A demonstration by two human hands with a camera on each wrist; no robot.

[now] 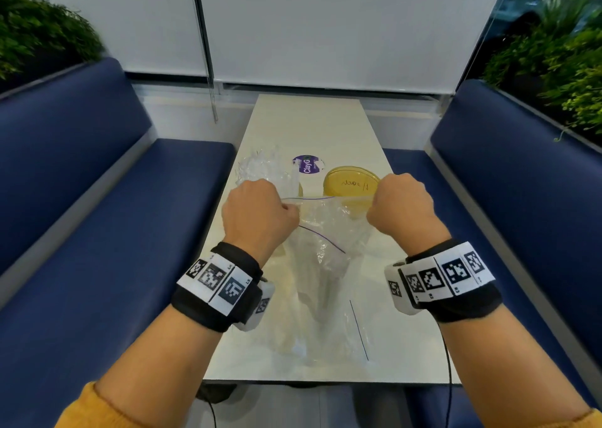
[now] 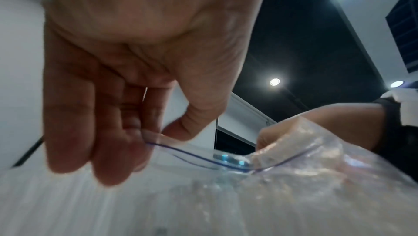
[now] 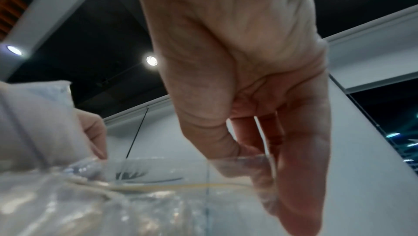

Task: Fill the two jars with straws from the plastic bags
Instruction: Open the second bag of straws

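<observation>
A clear zip bag with a blue seal line hangs over the white table, stretched between both hands. My left hand pinches the bag's top edge on the left, thumb against forefinger. My right hand pinches the opposite edge. Pale cream straws show inside the bag's lower part. Behind the bag stands a round yellow-topped jar with handwriting on it. A second yellowish rim peeks out beside my left hand, mostly hidden.
A crumpled clear plastic bag lies at the table's left edge behind my left hand. A purple round sticker sits on the tabletop. Blue benches flank the narrow table on both sides.
</observation>
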